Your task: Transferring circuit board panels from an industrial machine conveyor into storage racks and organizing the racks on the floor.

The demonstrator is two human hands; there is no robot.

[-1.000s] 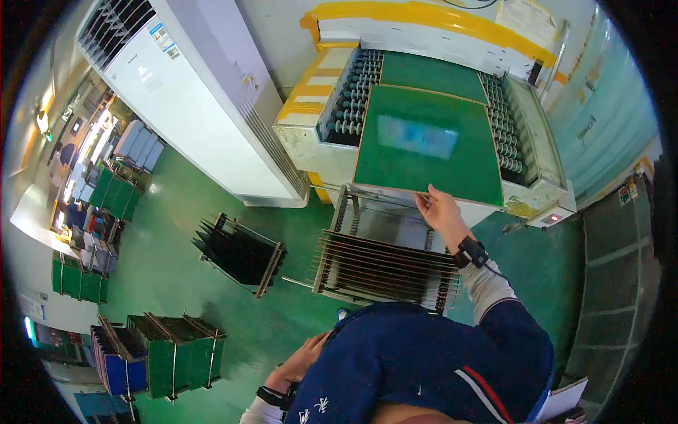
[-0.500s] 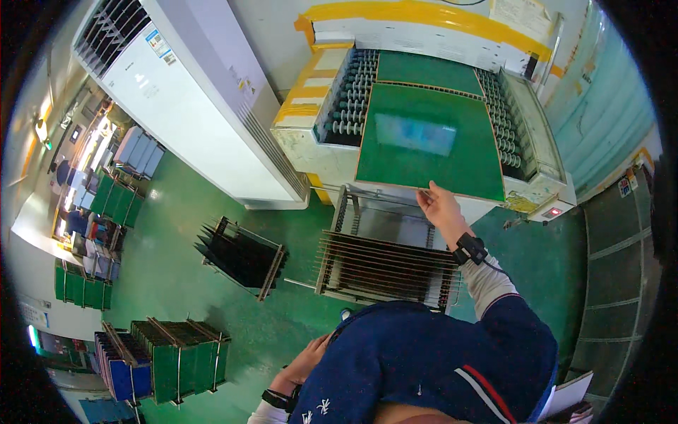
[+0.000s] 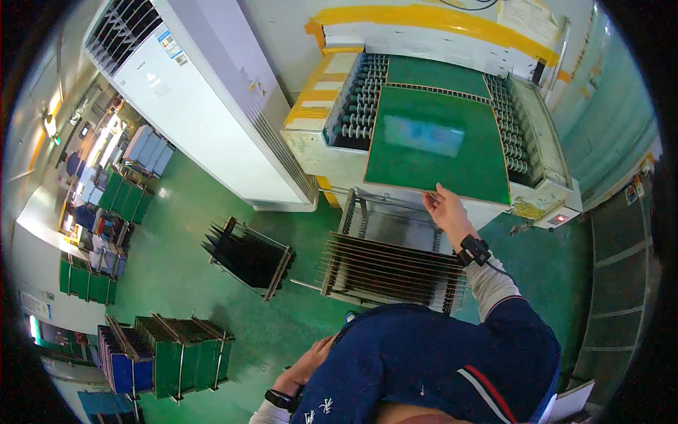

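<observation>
A large glossy green panel [image 3: 424,166] with thin copper-coloured edges lies flat on the roller conveyor [image 3: 357,95], its near end jutting past the machine's front. My right hand [image 3: 446,210] is at that near edge, right of its middle, with thumb and fingers closed on it. A second green panel [image 3: 438,73] sits behind it, partly under the machine's white cover. Below my right hand stands a metal rack [image 3: 346,212] holding several thin dark panels [image 3: 392,265] in its near part. My left hand [image 3: 311,360] rests low against my body, fingers extended and partly hidden, nothing visible in it.
A tall white air conditioner [image 3: 205,113] stands left of the conveyor. A smaller rack of black sheets [image 3: 247,258] is on the green floor [image 3: 183,254]. Racks of green panels [image 3: 187,360] stand at lower left. Dark grey panelling [image 3: 621,275] borders the right side.
The whole view has shifted slightly right and down. My right hand stays at the panel's near edge, and the panel keeps about the same place on the rollers. My left hand has not visibly moved.
</observation>
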